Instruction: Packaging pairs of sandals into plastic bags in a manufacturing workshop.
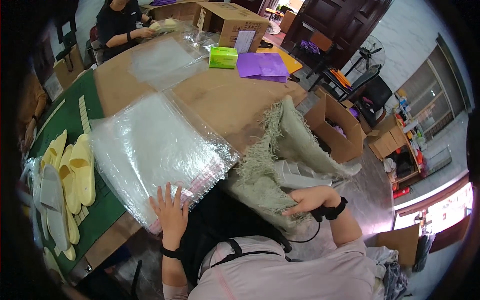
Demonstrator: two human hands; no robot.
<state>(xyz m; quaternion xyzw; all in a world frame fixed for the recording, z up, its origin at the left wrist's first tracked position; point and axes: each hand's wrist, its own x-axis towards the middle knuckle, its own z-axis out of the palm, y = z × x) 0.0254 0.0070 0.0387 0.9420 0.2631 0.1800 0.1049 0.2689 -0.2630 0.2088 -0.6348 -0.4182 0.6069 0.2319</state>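
My left hand lies with its fingers spread on the near edge of a stack of clear plastic bags. The stack rests on the table and has reddish print along its near right edge. To the right, my right hand is closed on the frayed rim of a pale green woven sack. The sack gapes at the table's near right side, and white plastic-looking material shows inside it. My right fingertips are partly hidden by the sack's edge.
Yellow slippers and grey slippers lie on a green mat at left. Further back are a green box, purple sheets and a large carton. A co-worker handles a slipper across the table. An open carton stands at right.
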